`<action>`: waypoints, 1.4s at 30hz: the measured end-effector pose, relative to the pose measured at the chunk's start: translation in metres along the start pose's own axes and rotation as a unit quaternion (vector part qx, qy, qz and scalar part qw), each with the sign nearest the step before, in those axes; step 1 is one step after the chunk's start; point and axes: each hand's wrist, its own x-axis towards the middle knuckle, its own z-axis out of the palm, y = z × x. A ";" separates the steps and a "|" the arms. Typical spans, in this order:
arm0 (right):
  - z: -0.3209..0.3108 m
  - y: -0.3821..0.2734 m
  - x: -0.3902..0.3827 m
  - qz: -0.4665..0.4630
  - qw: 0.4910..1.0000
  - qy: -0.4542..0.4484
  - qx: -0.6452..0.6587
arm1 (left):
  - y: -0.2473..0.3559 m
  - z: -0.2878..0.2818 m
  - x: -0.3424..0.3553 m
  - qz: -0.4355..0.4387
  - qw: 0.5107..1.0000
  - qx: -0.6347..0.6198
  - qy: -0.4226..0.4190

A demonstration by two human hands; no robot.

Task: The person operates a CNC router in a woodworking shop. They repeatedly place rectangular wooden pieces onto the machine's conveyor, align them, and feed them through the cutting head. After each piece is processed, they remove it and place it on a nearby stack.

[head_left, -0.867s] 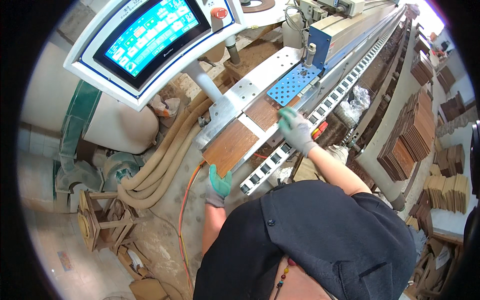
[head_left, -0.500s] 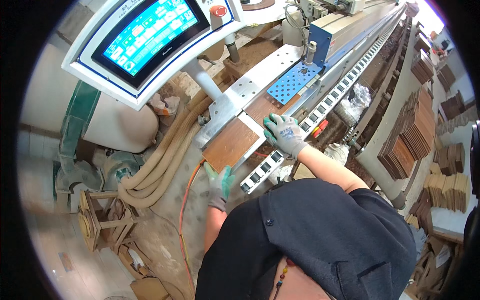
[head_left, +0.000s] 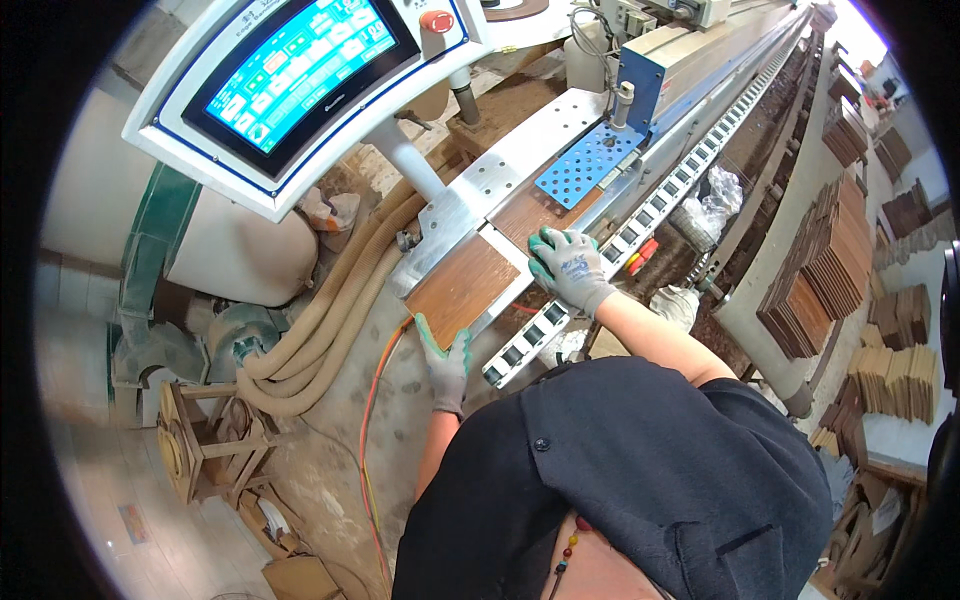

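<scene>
My left hand [head_left: 445, 367], in a grey glove with green fingertips, holds the near end of a brown wood-grain board [head_left: 463, 289]. This board lies along the metal bed [head_left: 412, 268] of a machine, its near end past the bed's edge. My right hand [head_left: 570, 268], gloved alike, lies on the near right corner of a second brown board [head_left: 530, 218], fingers stretched over its top. That board's far part is hidden beneath a blue perforated plate [head_left: 578, 168]. A pale gap separates the two boards.
A control panel [head_left: 300, 85] with a lit screen and red knob [head_left: 437, 21] overhangs the upper left. A roller track [head_left: 640, 222] runs along the machine's right. Stacked brown boards [head_left: 822, 265] stand farther right. Beige hoses [head_left: 340, 320] and an orange cable [head_left: 372, 420] lie left.
My left hand has shifted slightly right and turned a little at the end of the nearer board, which has moved slightly too. My right hand stays almost in place.
</scene>
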 end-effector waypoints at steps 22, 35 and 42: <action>-0.008 -0.001 0.002 0.017 0.998 -0.067 -0.010 | 0.004 -0.001 -0.001 -0.040 0.999 0.025 0.006; -0.014 0.000 0.007 0.014 0.996 -0.086 -0.008 | 0.004 -0.003 0.000 -0.053 0.997 0.051 0.018; -0.016 0.030 0.013 0.068 0.996 -0.037 -0.043 | 0.009 -0.004 -0.002 -0.057 0.998 0.038 0.011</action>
